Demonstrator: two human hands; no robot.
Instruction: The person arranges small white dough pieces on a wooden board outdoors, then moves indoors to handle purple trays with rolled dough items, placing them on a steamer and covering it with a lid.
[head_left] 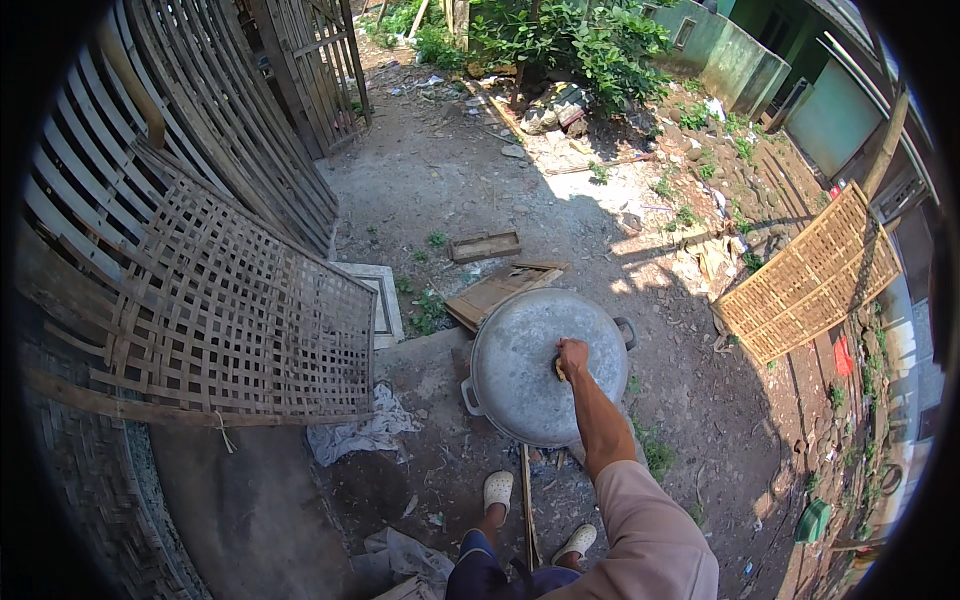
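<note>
A large round grey metal pot (474, 398) stands low on the ground in front of me, a handle loop on either side. Its domed lid (525, 345) covers the top. My right hand (572, 358) is closed round the knob at the lid's middle, the arm reaching up from the lower right. Most of the knob is hidden under my fingers. Whether the lid is lifted at all cannot be made out. My left hand is out of the picture.
Woven bamboo panels stand at left (250, 300) and right (810, 275). Behind the pot lie a wooden board (490, 297) and a small wooden frame (485, 246). A long stick (529, 500) runs from under the pot between my feet. Crumpled cloth (365, 430) lies left.
</note>
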